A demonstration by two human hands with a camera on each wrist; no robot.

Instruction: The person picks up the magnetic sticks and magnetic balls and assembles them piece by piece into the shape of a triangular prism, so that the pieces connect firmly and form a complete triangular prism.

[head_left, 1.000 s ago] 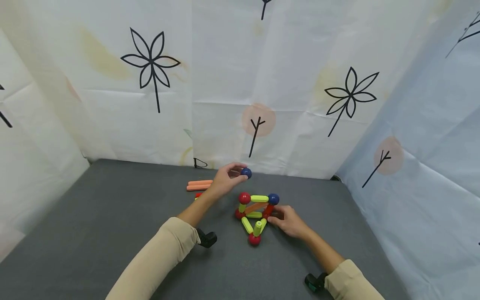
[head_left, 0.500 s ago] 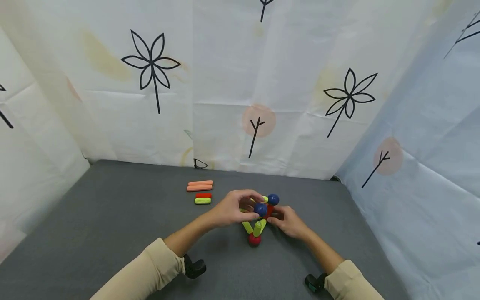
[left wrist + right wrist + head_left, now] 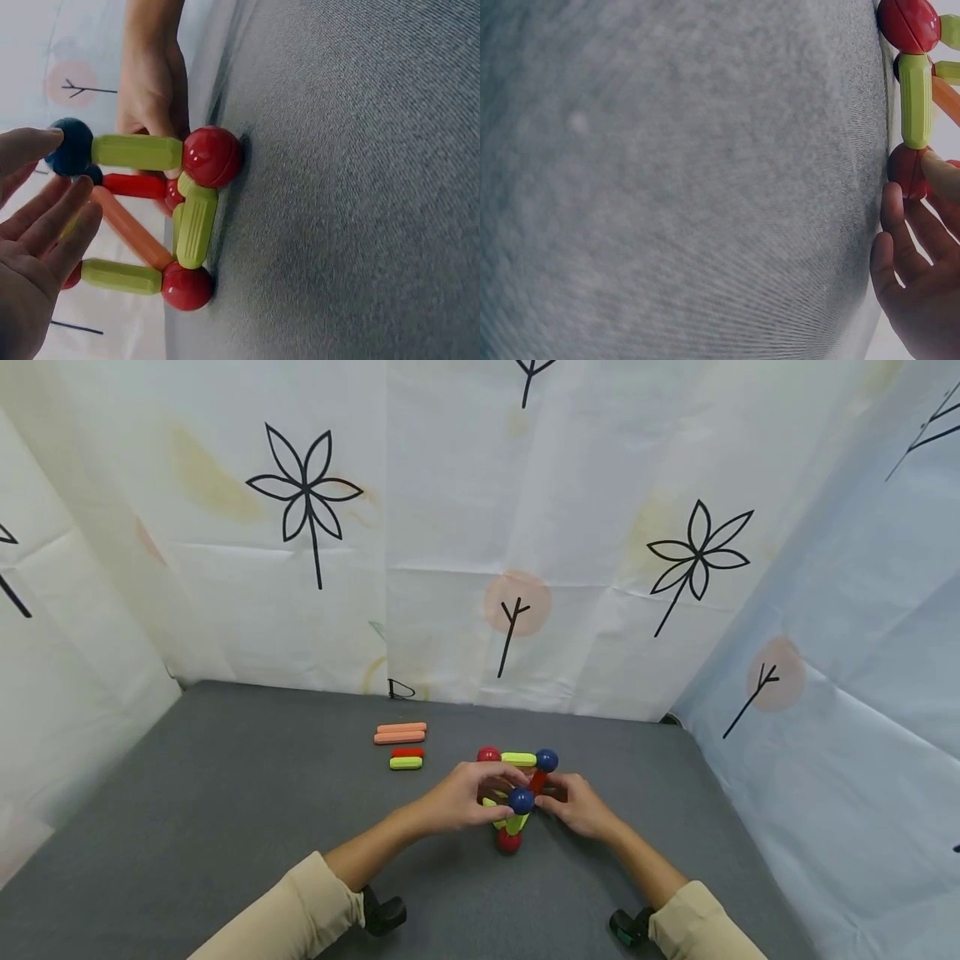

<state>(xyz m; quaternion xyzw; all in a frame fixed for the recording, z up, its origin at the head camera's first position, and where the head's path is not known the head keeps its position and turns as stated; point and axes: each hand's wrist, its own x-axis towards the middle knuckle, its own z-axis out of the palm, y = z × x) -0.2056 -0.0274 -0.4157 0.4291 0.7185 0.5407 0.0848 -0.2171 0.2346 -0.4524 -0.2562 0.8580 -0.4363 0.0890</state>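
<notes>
With thumb and fingers my left hand pinches a blue ball. In the left wrist view this blue ball meets the top end of an upright lime stick, which stands on a red ball. These belong to a frame of magnetic sticks and balls, with an orange stick slanting across it. My right hand grips the frame's right base corner, a red ball. Above that corner a red stick leads up to another blue ball. My left hand partly hides the frame in the head view.
Behind and left of the frame lie two orange sticks, a short red stick and a short lime stick. The dark grey tabletop ends at a patterned white cloth at the back.
My left hand has brought the blue ball from behind the frame, toward me and down onto the front upright stick. My right hand has kept its grip on the base corner.
</notes>
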